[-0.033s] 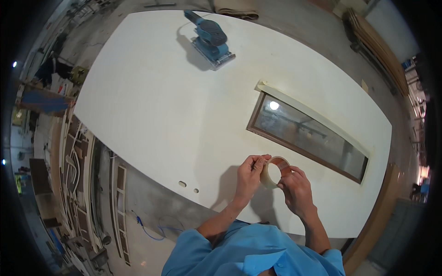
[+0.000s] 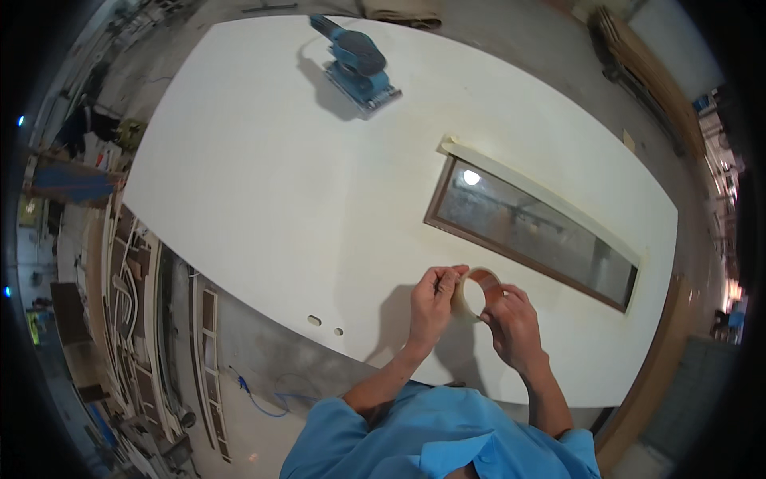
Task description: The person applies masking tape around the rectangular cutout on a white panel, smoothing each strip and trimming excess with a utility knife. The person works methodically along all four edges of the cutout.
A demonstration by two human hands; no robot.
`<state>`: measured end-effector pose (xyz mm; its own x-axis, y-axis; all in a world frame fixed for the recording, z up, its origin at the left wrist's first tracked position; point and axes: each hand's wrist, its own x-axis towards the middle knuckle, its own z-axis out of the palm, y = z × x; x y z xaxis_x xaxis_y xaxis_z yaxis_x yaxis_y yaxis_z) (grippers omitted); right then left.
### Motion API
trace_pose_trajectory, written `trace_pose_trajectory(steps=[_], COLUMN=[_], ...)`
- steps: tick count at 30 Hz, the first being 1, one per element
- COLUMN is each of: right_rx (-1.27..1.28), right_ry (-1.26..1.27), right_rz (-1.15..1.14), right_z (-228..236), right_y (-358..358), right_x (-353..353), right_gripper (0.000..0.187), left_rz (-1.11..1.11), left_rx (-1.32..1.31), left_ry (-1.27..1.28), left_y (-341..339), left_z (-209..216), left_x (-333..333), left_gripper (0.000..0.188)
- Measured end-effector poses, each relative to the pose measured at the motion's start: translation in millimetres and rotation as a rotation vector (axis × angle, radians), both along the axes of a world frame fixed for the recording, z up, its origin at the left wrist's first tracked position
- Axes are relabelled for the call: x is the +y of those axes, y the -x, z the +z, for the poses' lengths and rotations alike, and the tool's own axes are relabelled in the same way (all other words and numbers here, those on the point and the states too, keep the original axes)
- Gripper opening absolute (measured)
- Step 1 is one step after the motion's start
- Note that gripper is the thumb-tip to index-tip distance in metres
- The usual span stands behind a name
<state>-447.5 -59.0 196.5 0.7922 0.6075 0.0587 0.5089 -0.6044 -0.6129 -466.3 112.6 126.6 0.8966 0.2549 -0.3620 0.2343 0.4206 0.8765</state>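
Observation:
A roll of tape (image 2: 461, 300) is held between my two hands, above the near side of a large white door panel (image 2: 263, 160). My left hand (image 2: 435, 299) pinches the roll's left rim with thumb and fingers. On the other side, my right hand (image 2: 513, 323) grips its right edge, fingers curled. The roll's brown inner core faces up toward me. Just beyond the hands, a long narrow glass pane (image 2: 527, 227) in a brown frame is set in the panel. A strip of pale masking tape (image 2: 542, 195) runs along its far edge, one end sticking up.
A blue-green power sander (image 2: 359, 64) rests at the panel's far side. Two small holes (image 2: 314, 320) pierce its near edge. Wooden frames and strips (image 2: 140, 319) stand at left, beside a blue air hose (image 2: 247, 387) on the floor. Brown boards (image 2: 646, 80) lean at the far right.
The view has shifted slightly, so the panel and sander sit a little further left and up. Both hands keep their hold on the tape roll, almost unmoved.

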Motion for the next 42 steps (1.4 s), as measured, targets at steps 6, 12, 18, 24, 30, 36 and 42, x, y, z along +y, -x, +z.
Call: trace_pose_trajectory(steps=[6, 12, 18, 24, 30, 36, 42], right_rx=[-0.044, 0.045, 0.002, 0.360, 1.037, 0.547, 1.001], right_ry=[0.078, 0.039, -0.047, 0.118, -0.270, -0.274, -0.938], right_rz=[0.032, 0.021, 0.007, -0.225, -0.646, -0.527, -0.719], right_z=[-12, -36, -50, -44, -70, -79, -80], right_y=[-19, -36, -46, -59, -77, -104, -121], right_x=[13, 29, 55, 78, 101, 117, 133], right_gripper=[0.022, 0.026, 0.030, 0.032, 0.044, 0.043, 0.037], left_rz=[0.004, 0.008, -0.104, -0.079, -0.203, -0.346, -0.726], left_rx=[-0.020, -0.157, 0.037, 0.077, 0.022, -0.276, -0.454], left_ry=[-0.181, 0.020, 0.035, 0.012, -0.452, -0.920, -0.885], left_y=[-6, -19, -46, -87, -157, -289, -310], left_z=[-4, -27, -41, -39, -32, -21, -37], left_x=[8, 24, 58, 74, 90, 86, 50], left_gripper=[0.031, 0.029, 0.026, 0.019, 0.016, 0.021, 0.021])
